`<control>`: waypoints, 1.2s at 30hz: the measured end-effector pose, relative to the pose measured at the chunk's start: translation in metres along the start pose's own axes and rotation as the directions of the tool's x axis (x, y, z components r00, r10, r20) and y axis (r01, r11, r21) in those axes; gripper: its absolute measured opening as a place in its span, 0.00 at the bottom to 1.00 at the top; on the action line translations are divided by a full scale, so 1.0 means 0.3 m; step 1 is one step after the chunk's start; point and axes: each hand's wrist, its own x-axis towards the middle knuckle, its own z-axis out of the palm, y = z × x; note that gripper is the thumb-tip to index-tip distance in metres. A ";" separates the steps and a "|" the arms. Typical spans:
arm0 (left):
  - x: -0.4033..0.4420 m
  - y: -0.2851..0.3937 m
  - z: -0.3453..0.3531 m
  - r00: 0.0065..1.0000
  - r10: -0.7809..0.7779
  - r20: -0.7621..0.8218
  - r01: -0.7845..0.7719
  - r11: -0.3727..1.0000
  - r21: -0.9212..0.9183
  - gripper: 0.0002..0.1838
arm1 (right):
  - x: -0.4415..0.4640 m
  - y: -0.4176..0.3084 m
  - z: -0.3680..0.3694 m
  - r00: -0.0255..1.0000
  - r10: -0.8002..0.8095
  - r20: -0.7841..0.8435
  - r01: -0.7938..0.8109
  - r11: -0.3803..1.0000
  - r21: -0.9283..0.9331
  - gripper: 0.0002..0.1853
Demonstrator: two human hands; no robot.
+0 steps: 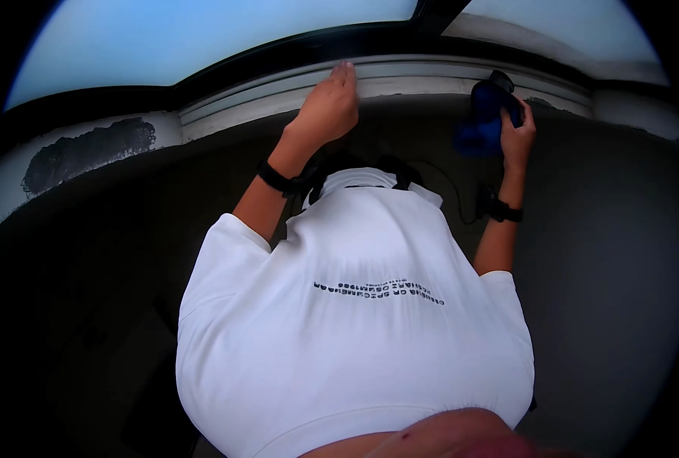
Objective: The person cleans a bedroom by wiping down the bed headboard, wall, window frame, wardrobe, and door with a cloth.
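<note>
My left hand (330,103) reaches over the pale window track (416,70), its fingers stretched forward and close together near the dark frame. Nothing shows in it. Off to the right, my right hand (519,131) is closed around a dark blue cloth (486,107). The cloth is bunched at the sill's edge, and a lower part of it hangs beneath. A small black piece (500,79) shows at its top; I cannot tell whether it belongs to the cloth. Both wrists wear black straps.
Window glass (202,38) stands beyond the black frame (278,52). A dark rough patch (87,153) marks the white sill at left. A thin black cable (455,191) runs toward my right wrist. My white shirt (362,328) fills the lower middle; a grey wall (606,252) is at right.
</note>
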 end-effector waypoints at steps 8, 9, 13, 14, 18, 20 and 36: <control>-0.353 -0.337 -0.091 0.977 -0.187 -0.100 0.188 0.982 0.003 0.33 | -0.184 -0.203 0.223 0.925 0.380 0.002 -0.324 0.787 0.525 0.22; -0.403 -0.384 -0.090 0.960 -0.257 -0.114 0.262 0.965 0.031 0.33 | -0.201 -0.245 0.284 0.952 0.307 0.010 -0.281 0.857 0.432 0.24; -0.514 -0.531 -0.065 0.900 -0.378 -0.216 0.408 0.906 0.117 0.34 | -0.241 -0.339 0.575 0.999 0.036 -0.010 -0.034 0.992 0.122 0.30; -0.532 -0.565 -0.039 0.898 -0.382 -0.219 0.413 0.903 0.119 0.34 | -0.262 -0.365 0.651 1.000 -0.031 0.001 0.030 0.996 0.082 0.30; -0.584 -0.615 0.009 0.908 -0.358 -0.219 0.374 0.927 0.037 0.33 | -0.412 -0.557 0.884 0.980 -0.030 0.196 0.034 0.999 -0.017 0.29; -0.583 -0.626 -0.010 0.916 -0.340 -0.215 0.352 0.936 0.019 0.34 | -0.484 -0.622 0.960 0.934 -0.127 0.334 0.162 0.983 -0.080 0.27; -0.590 -0.710 -0.001 0.943 -0.313 -0.113 0.327 0.936 0.134 0.47 | -0.422 -0.543 0.937 0.981 -0.118 0.152 0.182 0.821 -0.541 0.26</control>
